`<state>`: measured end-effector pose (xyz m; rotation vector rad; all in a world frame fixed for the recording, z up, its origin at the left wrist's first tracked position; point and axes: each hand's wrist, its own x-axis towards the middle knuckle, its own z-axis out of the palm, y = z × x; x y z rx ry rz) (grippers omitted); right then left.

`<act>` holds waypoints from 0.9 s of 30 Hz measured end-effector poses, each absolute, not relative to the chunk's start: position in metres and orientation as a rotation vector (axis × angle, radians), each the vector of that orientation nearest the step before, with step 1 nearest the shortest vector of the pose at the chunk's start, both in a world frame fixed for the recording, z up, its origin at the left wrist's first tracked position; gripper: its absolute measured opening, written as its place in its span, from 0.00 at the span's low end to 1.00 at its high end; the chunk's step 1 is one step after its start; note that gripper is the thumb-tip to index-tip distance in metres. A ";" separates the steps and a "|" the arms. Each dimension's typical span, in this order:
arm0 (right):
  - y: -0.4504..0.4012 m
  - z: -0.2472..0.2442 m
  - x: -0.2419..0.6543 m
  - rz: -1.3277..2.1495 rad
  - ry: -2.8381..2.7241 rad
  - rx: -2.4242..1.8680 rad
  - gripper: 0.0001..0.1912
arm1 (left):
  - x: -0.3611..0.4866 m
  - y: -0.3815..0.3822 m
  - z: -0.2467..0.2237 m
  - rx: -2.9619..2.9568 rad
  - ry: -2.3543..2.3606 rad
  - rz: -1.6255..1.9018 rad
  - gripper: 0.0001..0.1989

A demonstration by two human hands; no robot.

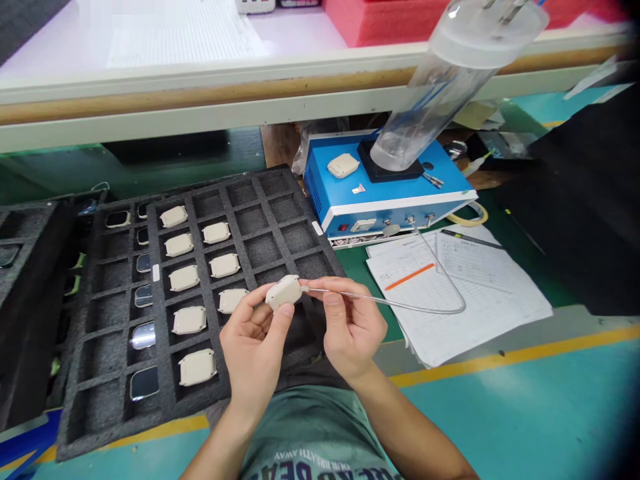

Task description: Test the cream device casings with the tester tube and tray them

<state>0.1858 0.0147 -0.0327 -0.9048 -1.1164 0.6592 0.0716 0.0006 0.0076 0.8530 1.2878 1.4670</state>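
Note:
My left hand (pixel 257 337) pinches a cream smartwatch case (pixel 284 293) between thumb and fingers, over the front part of a black foam tray (pixel 263 248). In my right hand (pixel 353 327) is a thin clear tube (pixel 415 308), gripped close to its end. That end meets the right edge of the case; whether it enters an opening is too small to tell. From there the tube loops back to the front of a blue box-shaped machine (pixel 400 213). Several similar cream cases (pixel 190 320) sit in the tray's left compartments.
On the machine stand a clear cylinder (pixel 425 100) and another cream case (pixel 343 165). Papers (pixel 470 287) with an orange stick (pixel 410 276) and a black pen (pixel 473 239) lie to the right, near a tape roll (pixel 473 215). A shelf edge (pixel 200 90) crosses behind. More trays stand left.

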 end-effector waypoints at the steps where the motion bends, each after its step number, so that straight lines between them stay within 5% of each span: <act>1: 0.015 -0.033 0.186 0.657 -1.119 -0.908 0.11 | 0.072 0.001 0.008 0.853 1.288 1.468 0.14; 27: 0.016 -0.032 0.186 0.664 -1.125 -0.884 0.10 | 0.072 0.003 0.009 0.878 1.345 1.438 0.16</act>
